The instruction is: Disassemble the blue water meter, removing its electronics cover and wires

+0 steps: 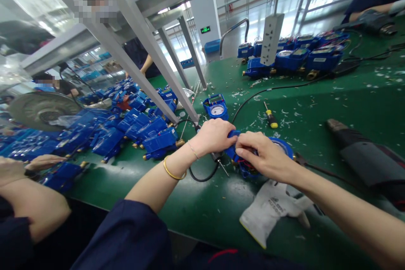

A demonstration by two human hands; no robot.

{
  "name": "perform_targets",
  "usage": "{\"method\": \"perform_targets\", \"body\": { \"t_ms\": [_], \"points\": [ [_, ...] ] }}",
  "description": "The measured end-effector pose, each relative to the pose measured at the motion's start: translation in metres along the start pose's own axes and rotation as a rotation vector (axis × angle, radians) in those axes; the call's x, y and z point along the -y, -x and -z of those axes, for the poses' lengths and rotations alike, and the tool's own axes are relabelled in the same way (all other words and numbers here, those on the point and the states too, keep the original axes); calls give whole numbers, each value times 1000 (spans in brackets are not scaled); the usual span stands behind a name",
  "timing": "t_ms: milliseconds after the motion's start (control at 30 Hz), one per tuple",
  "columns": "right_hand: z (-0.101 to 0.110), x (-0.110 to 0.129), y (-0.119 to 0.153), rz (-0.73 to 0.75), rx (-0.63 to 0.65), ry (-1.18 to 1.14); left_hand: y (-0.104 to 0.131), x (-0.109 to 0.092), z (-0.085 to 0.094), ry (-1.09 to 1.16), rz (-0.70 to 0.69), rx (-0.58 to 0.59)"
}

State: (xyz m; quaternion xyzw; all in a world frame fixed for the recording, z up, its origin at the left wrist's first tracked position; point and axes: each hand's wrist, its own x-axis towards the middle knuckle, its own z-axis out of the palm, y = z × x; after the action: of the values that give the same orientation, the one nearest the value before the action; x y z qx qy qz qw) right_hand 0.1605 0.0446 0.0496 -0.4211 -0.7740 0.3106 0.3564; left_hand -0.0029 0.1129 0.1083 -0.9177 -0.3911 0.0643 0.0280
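Note:
A blue water meter (281, 145) lies on the green bench, partly hidden beneath my hands, with red wires showing in its open housing. My left hand (211, 137) is closed at the meter's left side, its fingers curled around a blue edge. Over the housing, my right hand (265, 154) is closed too, thumb and fingers pinched on the blue part beside the left fingertips. Whether a wire is also between them is hidden. Below my left wrist lies a dark corded tool with a thin metal tip (224, 168). Another meter (217, 107) stands just behind my hands.
A yellow-black screwdriver (271, 118), a grey work glove (268, 211) and a black heat gun (367, 156) lie around the meter. Many blue meters (161, 139) crowd the left; more stand behind a hanging power strip (270, 40). Metal posts (142, 46) rise left. A co-worker's hand (44, 162) is at left.

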Motion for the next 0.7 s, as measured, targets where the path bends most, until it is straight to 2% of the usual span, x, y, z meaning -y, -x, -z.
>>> {"method": "perform_targets", "body": {
  "t_ms": [100, 200, 367, 500, 633, 700],
  "points": [
    [1, -5, 7, 122, -10, -89, 3, -7, 1, -45, 89, -81],
    [0, -11, 14, 228, -38, -155, 4, -15, 2, -67, 155, -102],
    [-3, -8, 29, 310, -19, -84, 7, -18, -4, -105, 256, -170],
    [-11, -6, 41, 399, -11, 163, 11, -9, -12, -119, 322, -250],
    [-29, -17, 51, 458, -160, 542, 15, -3, -18, -45, 391, -258],
    [-35, -20, 56, 461, -211, 649, 17, -2, -20, 5, 417, -260]
  ]
}}
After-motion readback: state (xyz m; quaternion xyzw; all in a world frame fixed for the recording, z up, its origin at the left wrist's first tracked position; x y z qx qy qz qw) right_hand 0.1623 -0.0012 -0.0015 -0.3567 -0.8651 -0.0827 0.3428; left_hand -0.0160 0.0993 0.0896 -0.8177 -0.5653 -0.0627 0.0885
